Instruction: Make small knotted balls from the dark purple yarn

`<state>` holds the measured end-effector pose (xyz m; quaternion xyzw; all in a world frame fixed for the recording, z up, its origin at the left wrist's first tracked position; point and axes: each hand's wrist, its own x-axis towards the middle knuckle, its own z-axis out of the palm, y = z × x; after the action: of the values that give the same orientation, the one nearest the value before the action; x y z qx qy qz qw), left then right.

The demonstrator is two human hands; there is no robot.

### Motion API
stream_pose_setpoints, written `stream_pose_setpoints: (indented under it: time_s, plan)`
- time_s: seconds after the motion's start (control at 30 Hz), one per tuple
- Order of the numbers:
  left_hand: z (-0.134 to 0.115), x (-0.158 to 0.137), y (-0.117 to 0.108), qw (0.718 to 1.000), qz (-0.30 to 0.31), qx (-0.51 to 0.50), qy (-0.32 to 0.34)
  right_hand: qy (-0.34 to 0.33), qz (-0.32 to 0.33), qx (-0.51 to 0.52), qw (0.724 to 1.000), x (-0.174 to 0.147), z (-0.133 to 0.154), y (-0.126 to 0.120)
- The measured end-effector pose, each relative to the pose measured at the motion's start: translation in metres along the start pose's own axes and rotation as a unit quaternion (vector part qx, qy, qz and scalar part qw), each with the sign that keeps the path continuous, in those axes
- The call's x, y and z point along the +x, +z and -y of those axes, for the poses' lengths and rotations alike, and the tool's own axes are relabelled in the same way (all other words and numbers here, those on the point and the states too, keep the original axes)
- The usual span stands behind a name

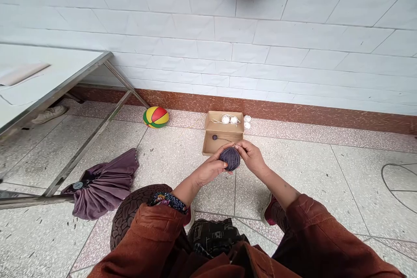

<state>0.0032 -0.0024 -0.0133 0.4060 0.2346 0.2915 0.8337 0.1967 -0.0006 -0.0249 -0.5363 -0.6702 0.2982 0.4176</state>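
Observation:
My left hand (212,168) is closed around a dark purple ball of yarn (230,159), holding it from the left and below. Over the ball's upper right side, my right hand (250,156) pinches the yarn strand between thumb and fingers. That strand runs up into an open cardboard box (206,144) on the floor, where a much smaller dark purple ball (214,137) lies. Two white balls of string (230,119) rest in the box's far part, with loose ends trailing. More white balls (247,122) sit just outside its right side.
A metal-framed table (87,63) stands at the left, with a shoe (49,114) beneath it. A folded purple umbrella (100,184) lies by its leg. A colourful ball (156,117) is near the tiled wall (202,30). At the right is a wire frame (387,182).

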Motion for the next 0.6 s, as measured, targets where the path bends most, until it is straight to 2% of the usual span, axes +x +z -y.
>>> stream_pose_setpoints:
  time_s: [0.13,0.3,0.6]
  plan:
    - [-0.005,-0.002,0.004,0.997,0.003,-0.072,0.02,0.018,0.035,-0.003,0.999,-0.004,-0.004,0.007]
    - [-0.007,-0.004,0.002,0.994,-0.024,-0.095,0.041,0.035,0.068,0.006,0.997,-0.008,-0.007,0.015]
    - [-0.011,-0.004,0.001,0.982,-0.09,-0.155,0.059,0.007,0.097,-0.04,0.994,-0.011,-0.015,0.025]
